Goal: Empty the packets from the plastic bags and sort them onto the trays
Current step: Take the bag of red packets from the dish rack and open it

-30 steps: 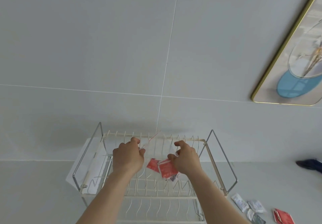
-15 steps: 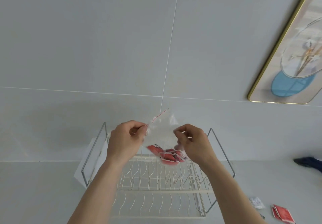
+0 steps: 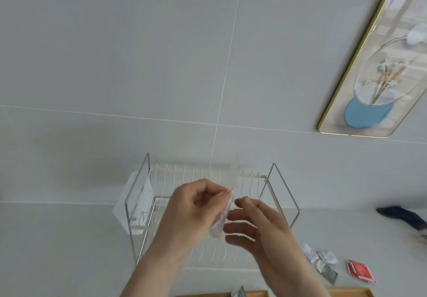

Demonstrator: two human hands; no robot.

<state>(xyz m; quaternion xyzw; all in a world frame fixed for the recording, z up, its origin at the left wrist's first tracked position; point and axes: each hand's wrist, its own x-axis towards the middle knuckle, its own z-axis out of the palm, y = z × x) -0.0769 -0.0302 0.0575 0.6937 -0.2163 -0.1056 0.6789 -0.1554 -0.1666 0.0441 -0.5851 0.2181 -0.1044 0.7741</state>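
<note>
2 hands (image 3: 231,213) work 1 clear plastic bag (image 3: 223,216), left pinching, right loosely open; red packets (image 3: 360,273) on the grey worktop (image 3: 69,250) await sorting.

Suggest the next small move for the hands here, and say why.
Probably pull the bag mouth open with the right hand: the left hand pinches the bag above the rack, the right hand's fingers are spread beside it, and red packets seem inside.

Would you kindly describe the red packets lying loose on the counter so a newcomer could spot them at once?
Start at the white wire dish rack against the wall and look right along the counter, past the pale white and silver packets. The red packets lie farthest right, the only bright red there.
</note>
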